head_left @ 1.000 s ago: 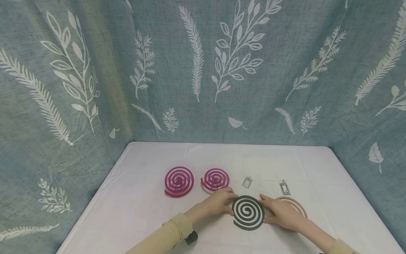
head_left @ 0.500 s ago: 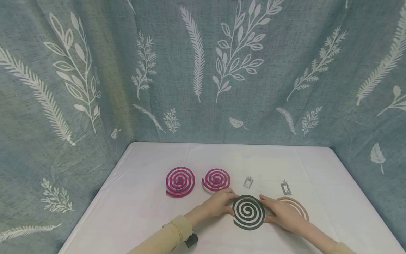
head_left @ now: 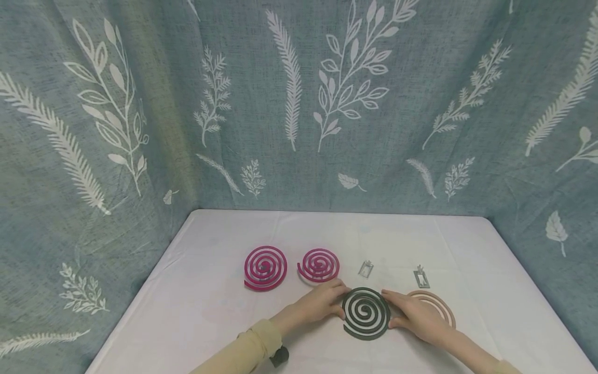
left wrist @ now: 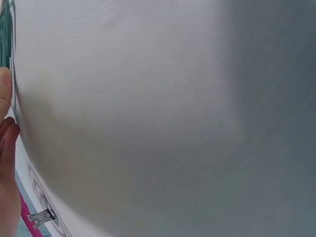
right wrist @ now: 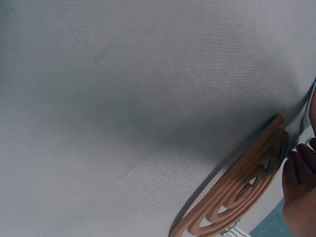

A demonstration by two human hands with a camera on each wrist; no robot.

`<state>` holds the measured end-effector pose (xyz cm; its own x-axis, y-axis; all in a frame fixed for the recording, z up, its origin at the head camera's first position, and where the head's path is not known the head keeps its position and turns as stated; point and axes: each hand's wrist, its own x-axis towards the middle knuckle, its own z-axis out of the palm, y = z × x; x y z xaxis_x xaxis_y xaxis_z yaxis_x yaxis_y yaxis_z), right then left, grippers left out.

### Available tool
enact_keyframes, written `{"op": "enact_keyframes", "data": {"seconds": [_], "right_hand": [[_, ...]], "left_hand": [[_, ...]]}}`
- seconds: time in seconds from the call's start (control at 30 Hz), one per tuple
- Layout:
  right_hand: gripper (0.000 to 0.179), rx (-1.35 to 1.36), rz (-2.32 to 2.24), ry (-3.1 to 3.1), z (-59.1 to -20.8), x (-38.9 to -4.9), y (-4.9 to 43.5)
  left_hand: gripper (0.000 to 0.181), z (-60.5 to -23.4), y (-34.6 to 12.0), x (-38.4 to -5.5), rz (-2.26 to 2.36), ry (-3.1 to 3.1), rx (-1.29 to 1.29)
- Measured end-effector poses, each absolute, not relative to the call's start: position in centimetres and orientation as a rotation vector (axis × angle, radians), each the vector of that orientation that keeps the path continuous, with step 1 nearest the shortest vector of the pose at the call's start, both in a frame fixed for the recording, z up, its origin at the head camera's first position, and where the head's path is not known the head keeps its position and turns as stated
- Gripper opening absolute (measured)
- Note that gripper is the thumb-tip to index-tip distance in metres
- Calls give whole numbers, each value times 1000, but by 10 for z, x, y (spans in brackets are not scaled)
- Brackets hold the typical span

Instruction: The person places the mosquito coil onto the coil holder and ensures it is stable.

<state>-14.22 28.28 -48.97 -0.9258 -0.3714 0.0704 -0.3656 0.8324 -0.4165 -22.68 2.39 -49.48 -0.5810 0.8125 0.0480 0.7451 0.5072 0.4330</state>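
A dark green mosquito coil lies between my two hands in the head view. My left hand holds its left edge between thumb and fingers. At the right edge, my right hand grips it the same way, forefinger at the upper rim and thumb lower down. A slice of green coil shows at the left wrist view's edge. Partly behind my right hand is a brown mosquito coil, seen on the cloth in the right wrist view.
Two magenta coils, a left one and a right one, sit behind my left hand. Two small metal coil stands, one behind the green coil and another behind the brown one, lie on the white tablecloth. A patterned curtain surrounds the table.
Both hands stay nearly in place. The green coil's turns look slightly shifted, with its middle gaps narrower and its lower edge a touch lower.
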Motion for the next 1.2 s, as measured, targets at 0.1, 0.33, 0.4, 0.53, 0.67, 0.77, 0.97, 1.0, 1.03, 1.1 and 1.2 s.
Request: {"op": "enact_keyframes", "data": {"seconds": [0.1, 0.33, 0.4, 0.53, 0.67, 0.77, 0.97, 1.0, 1.03, 1.1, 1.2], "right_hand": [[71, -615, -721, 2993, -491, -141, 284], [70, -600, -828, 2956, -489, -139, 287], [70, -566, -890, 2914, -487, -140, 287], [68, -483, -1036, 2808, -483, -141, 288], [68, -440, -1200, 2704, -480, -142, 288], [68, -451, -1341, 2633, -480, -143, 288], [68, -373, -1530, 2514, -472, -147, 285], [68, -356, -1549, 2505, -472, -148, 285], [67, -339, -1567, 2498, -471, -148, 285], [67, -332, -1603, 2491, -471, -148, 285], [68, -330, -1666, 2467, -472, -148, 285]], "left_hand": [[60, -495, 23, -226, 625, 2579, 1377], [62, -491, 18, -228, 699, 2507, 1384], [62, -489, 17, -230, 744, 2471, 1380], [58, -485, 15, -232, 918, 2370, 1331], [57, -482, 13, -235, 1071, 2289, 1251], [58, -481, 12, -238, 1128, 2266, 1217], [60, -481, 10, -241, 1260, 2239, 1142], [60, -482, 10, -242, 1289, 2236, 1124], [60, -482, 10, -242, 1315, 2236, 1106], [58, -482, 11, -241, 1378, 2235, 1068], [51, -481, 13, -240, 1483, 2247, 1010]]}}
